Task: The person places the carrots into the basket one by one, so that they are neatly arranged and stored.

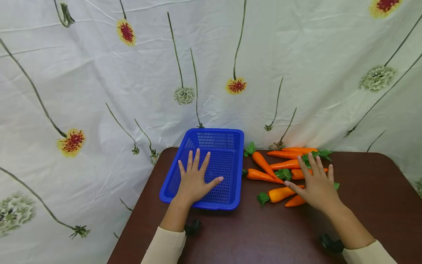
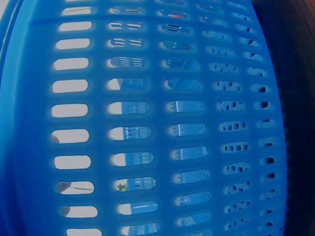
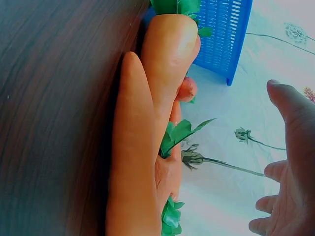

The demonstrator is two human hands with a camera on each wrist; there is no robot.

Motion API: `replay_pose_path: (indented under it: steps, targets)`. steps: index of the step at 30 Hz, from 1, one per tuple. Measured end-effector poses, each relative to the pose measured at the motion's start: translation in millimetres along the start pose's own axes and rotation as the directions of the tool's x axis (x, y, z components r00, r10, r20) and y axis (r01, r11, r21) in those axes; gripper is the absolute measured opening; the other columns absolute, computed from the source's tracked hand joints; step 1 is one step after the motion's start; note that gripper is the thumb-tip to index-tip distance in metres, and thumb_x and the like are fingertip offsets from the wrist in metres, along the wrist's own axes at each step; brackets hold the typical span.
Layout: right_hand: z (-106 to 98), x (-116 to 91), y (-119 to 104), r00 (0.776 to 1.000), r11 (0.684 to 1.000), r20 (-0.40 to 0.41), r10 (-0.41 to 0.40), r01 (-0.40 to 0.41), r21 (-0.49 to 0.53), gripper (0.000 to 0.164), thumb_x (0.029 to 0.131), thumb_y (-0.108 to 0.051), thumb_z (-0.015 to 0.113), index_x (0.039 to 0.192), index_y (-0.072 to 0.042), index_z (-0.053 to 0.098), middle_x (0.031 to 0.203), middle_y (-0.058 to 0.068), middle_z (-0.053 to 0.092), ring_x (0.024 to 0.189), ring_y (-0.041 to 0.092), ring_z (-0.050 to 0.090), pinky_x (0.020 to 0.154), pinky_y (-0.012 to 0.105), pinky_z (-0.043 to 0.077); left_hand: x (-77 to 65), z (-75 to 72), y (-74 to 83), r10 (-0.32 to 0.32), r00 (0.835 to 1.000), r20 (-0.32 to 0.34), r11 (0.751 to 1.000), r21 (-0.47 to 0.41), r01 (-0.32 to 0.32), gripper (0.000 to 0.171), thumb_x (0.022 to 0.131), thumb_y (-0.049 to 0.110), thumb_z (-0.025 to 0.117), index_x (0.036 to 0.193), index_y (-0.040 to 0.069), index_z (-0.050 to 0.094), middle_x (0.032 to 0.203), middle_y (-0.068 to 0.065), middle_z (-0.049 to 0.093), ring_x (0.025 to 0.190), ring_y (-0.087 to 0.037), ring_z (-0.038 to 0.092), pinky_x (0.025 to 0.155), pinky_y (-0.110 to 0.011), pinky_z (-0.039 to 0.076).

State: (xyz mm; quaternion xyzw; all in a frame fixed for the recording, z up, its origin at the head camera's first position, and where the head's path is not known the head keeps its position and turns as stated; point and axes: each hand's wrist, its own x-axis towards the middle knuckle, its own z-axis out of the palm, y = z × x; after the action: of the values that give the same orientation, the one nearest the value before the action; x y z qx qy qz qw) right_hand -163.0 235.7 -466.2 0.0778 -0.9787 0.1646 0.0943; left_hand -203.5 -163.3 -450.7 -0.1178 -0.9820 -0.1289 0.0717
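Observation:
In the head view my left hand [image 1: 193, 180], fingers spread, is held over a blue plastic basket [image 1: 241, 165] with slotted walls. Only the basket's perforated side [image 2: 157, 142] fills the left wrist view; the hand is out of sight there. My right hand [image 1: 318, 187], also with fingers spread, hovers above the right part of a loose group of orange carrots [image 1: 260, 161] with green leafy tops. From the right wrist, two carrots [image 3: 133, 147] lie close by on the table, and the right hand's fingers [image 3: 268, 204] are apart from them, holding nothing.
A dark brown table [image 1: 257, 234] with rounded corners carries the basket and carrots. Behind it hangs a white cloth [image 1: 211, 66] printed with flowers, close to the table's back edge. The basket stands just left of the carrots.

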Motion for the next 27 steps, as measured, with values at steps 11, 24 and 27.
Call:
replay_pose_path:
  steps: [11, 24, 27]
  targets:
    - [-3, -1, 4, 0.996, 0.994, -0.050, -0.069, 0.073, 0.080, 0.095, 0.094, -0.056, 0.065, 0.163, -0.009, 0.019, 0.167, 0.027, 0.011, 0.155, 0.048, 0.009, 0.123, 0.068, -0.002, -7.0, -11.6, -2.2, -0.024, 0.997, -0.070, 0.996, -0.091, 0.018, 0.088, 0.095, 0.067, 0.052, 0.164, 0.026, 0.016, 0.170, -0.016, 0.012, 0.158, -0.039, 0.002, 0.121, -0.072, 0.010]
    - [-5, -10, 25, 0.985, 0.970, -0.122, -0.119, 0.142, 0.196, 0.077, 0.091, -0.032, 0.076, 0.154, -0.005, 0.040, 0.156, 0.027, 0.038, 0.142, 0.052, 0.033, 0.102, 0.077, 0.031, -31.0, -38.5, -36.0, -0.131, 0.979, -0.155, 0.967, -0.237, 0.092, 0.074, 0.096, 0.053, 0.063, 0.157, 0.018, 0.039, 0.161, -0.014, 0.039, 0.155, -0.037, 0.024, 0.120, -0.063, 0.028]
    - [-5, -14, 29, 0.987, 0.966, -0.114, -0.114, 0.137, 0.219, 0.074, 0.090, -0.029, 0.077, 0.152, -0.006, 0.043, 0.153, 0.026, 0.041, 0.138, 0.053, 0.036, 0.099, 0.077, 0.034, -38.0, -41.3, -44.7, -0.177, 0.978, -0.111, 0.953, -0.268, 0.142, 0.078, 0.095, 0.058, 0.060, 0.159, 0.020, 0.036, 0.163, -0.011, 0.036, 0.157, -0.034, 0.020, 0.120, -0.064, 0.027]
